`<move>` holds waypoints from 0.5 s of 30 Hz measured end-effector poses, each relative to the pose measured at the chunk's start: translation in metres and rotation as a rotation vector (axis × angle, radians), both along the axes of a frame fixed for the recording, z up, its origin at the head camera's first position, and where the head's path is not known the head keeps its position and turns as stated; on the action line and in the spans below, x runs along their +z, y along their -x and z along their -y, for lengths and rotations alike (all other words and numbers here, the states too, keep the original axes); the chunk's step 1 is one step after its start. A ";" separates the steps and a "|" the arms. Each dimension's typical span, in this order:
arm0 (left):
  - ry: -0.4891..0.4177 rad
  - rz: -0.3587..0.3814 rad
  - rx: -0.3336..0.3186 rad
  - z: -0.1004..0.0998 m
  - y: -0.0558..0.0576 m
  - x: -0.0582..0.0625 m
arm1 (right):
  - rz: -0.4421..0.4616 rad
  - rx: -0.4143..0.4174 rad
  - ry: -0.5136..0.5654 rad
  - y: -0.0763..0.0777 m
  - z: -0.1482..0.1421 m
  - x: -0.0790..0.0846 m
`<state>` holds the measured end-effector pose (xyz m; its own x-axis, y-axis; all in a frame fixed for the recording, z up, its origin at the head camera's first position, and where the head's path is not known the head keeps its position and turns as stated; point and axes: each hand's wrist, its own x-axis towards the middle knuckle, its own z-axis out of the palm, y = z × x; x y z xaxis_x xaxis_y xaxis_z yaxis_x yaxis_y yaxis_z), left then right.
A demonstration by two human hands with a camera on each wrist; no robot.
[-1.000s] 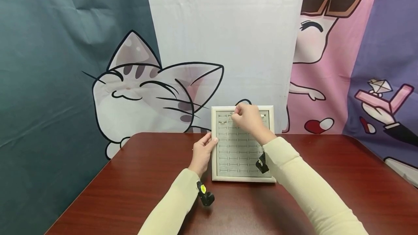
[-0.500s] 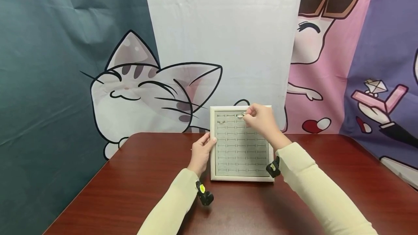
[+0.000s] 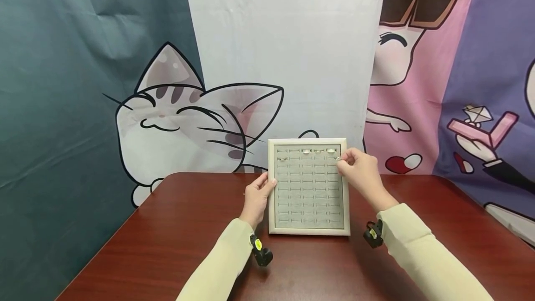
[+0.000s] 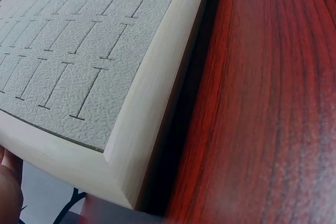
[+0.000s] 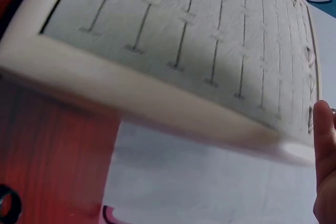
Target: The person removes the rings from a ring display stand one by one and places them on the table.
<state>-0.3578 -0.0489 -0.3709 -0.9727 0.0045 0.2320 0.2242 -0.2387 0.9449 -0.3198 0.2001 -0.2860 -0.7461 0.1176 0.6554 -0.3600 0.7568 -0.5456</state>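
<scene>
A white-framed ring display board [image 3: 309, 189] with grey slotted padding stands on the table, held up facing me. My left hand [image 3: 256, 199] grips its left edge, thumb on the front of the frame. At the board's upper right, my right hand [image 3: 362, 173] pinches a small ring [image 3: 337, 158] between thumb and fingertips, close over the frame's edge. In the top row sit a ring with a pale face [image 3: 306, 152], a thinner ring [image 3: 318, 151] and another pale ring [image 3: 331, 151]. One more ring [image 3: 283, 159] sits at the left of the second row.
The dark red wooden table [image 3: 167, 245] extends around the board on both sides. Behind it hangs a cartoon-printed cloth backdrop [image 3: 292, 36]. Black wrist cameras [image 3: 262, 252] are strapped at both sleeves.
My right hand has moved right along the top rows with the pinched ring, uncovering the rings in the top row. My left hand keeps its grip on the frame.
</scene>
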 end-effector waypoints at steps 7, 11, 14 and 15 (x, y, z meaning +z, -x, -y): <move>-0.005 0.000 0.009 0.000 0.002 -0.002 | 0.022 -0.055 -0.027 -0.008 -0.021 -0.022; 0.001 0.005 0.009 0.000 0.001 -0.003 | 0.098 -0.095 0.000 -0.013 -0.036 -0.040; -0.001 -0.002 0.005 -0.001 0.001 -0.003 | 0.139 -0.124 0.018 -0.018 -0.047 -0.049; -0.005 -0.006 0.005 -0.001 0.001 -0.002 | 0.147 -0.131 0.019 -0.020 -0.051 -0.050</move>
